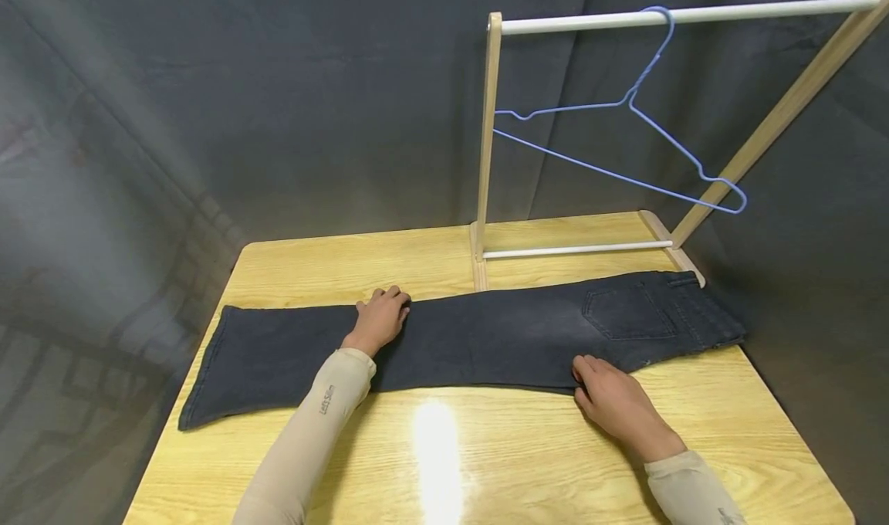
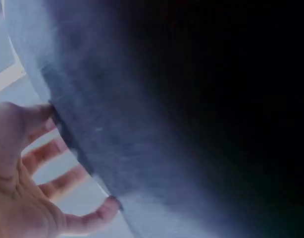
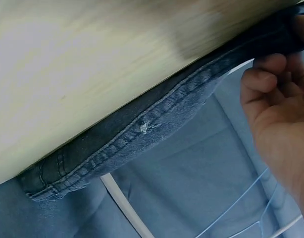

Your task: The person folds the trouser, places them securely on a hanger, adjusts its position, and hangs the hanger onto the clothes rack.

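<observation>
Head view: a pair of dark denim jeans (image 1: 486, 336), folded lengthwise, lies across a wood-grain table (image 1: 347, 266), hem (image 1: 201, 374) at left and waistband (image 1: 708, 313) at right. A grey drape (image 1: 312, 123) stands behind. The pale left sleeve (image 1: 305, 440) bears the printed words "Let's Slim". The left hand (image 1: 380, 320) reaches over the jeans, its thumb and bent fingers grasping their far edge; in the left wrist view several fingertips are hidden behind the cloth, and much of the frame at right is too dark to make out. Beyond the table's middle stands a wooden garment rack (image 1: 488, 139) with white rods; from its upper rod hangs a blue wire hanger (image 1: 635, 86), whose left end is hidden behind the rack's left post. The top of the right post is cut off at the frame border. The right hand (image 1: 614, 401) pinches the near edge of the jeans between thumb and curled fingers; it is partly cut off in the right wrist view, where a pale frayed spot (image 3: 146, 127) shows beside a seam. To its right lie a back pocket (image 1: 628, 313) and, below, the right sleeve (image 1: 694, 486), its lettering cut off and unreadable.
</observation>
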The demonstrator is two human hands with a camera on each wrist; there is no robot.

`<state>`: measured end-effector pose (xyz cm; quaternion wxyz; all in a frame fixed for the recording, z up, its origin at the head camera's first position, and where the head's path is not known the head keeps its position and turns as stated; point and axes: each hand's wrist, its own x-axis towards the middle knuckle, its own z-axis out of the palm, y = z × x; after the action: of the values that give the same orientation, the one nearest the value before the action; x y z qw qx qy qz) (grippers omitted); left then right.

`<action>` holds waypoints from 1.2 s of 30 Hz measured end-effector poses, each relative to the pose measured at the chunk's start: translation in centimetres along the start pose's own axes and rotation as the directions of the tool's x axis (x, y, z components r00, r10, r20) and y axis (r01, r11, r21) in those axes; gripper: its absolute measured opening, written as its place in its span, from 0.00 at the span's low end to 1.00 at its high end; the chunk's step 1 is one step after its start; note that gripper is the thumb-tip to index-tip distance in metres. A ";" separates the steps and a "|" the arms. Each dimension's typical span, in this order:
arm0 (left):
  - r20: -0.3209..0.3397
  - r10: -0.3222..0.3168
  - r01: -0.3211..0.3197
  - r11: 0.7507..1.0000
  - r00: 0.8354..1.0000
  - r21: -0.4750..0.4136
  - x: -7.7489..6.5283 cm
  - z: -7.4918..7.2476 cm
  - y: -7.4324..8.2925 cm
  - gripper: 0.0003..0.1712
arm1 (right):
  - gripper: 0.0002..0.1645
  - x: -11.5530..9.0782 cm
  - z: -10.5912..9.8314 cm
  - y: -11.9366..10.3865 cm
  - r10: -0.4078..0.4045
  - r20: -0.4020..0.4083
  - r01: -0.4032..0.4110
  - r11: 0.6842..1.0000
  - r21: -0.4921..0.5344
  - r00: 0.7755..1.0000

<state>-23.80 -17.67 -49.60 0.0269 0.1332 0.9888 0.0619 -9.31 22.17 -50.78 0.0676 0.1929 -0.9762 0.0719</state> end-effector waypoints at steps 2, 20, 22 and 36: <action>0.001 -0.021 0.021 1.000 1.000 -0.011 0.4 -0.4 0.0 0.13 | 0.17 0.1 0.0 0.0 -0.002 -0.007 0.002 1.000 0.009 1.000; 0.035 -0.109 0.110 0.993 0.993 -0.031 1.1 -0.1 0.2 0.10 | 0.17 -0.4 -1.3 1.0 -0.084 0.130 0.054 0.974 0.220 0.988; 0.038 -0.100 0.102 0.994 0.994 -0.050 1.0 0.1 0.3 0.10 | 0.14 -0.3 -1.6 1.8 -0.051 0.097 0.033 0.983 0.180 0.994; 0.150 -0.049 0.066 0.992 0.987 -0.109 -1.7 -0.9 1.2 0.32 | 0.01 -0.7 -1.4 1.9 0.030 0.107 -0.042 0.994 0.104 0.994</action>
<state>-21.88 -17.06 -48.46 0.1091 0.1071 0.9824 0.1071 -9.24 24.46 -49.73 0.0043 0.1821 -0.9766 0.1147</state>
